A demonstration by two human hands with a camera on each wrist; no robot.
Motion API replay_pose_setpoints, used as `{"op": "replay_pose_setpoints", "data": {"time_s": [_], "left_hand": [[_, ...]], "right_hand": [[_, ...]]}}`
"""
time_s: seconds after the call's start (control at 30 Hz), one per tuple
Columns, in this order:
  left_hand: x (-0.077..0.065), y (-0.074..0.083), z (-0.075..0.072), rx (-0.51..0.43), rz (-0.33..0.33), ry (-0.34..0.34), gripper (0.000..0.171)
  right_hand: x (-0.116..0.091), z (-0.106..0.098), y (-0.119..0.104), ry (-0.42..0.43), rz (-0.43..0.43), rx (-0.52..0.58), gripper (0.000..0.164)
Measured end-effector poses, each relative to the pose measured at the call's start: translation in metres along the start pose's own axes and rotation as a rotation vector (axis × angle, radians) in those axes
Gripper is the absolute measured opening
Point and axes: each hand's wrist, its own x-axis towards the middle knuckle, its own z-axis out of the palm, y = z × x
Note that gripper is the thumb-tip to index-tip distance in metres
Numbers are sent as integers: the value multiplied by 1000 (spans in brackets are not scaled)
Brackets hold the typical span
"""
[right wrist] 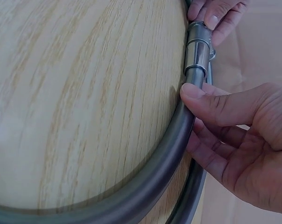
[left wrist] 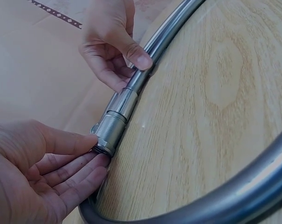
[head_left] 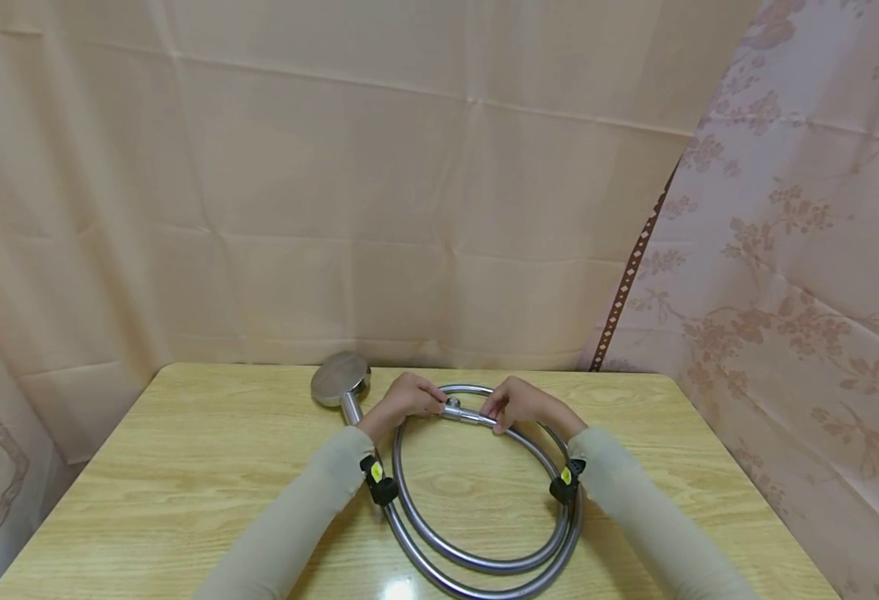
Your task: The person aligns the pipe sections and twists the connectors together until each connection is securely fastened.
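Note:
A grey metallic shower hose (head_left: pixel 476 565) lies coiled on the table, with a round shower head (head_left: pixel 340 379) at its left. Near the top of the coil, my left hand (head_left: pixel 412 395) pinches the end of a chrome connector (left wrist: pixel 111 128) between thumb and fingers. My right hand (head_left: pixel 517 403) grips the hose just beside that connector, thumb on the near side and fingers behind, as the right wrist view shows. A small round knob (head_left: pixel 453 402) stands out by the connector. Part of the shower head's handle is hidden behind my left wrist.
The wooden table (head_left: pixel 207 467) extends on both sides of the coil. A beige curtain (head_left: pixel 334 208) hangs along its back edge, and a floral curtain (head_left: pixel 799 275) hangs at the right. Each wrist carries a black strap-on camera.

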Motion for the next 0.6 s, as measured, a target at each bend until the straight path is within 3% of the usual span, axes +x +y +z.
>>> {"op": "replay_pose_setpoints", "data": {"time_s": [0.6], "left_hand": [[0,-2,1,13,3,1,17]], "right_hand": [[1,2,2,4,-62,14,24]]}}
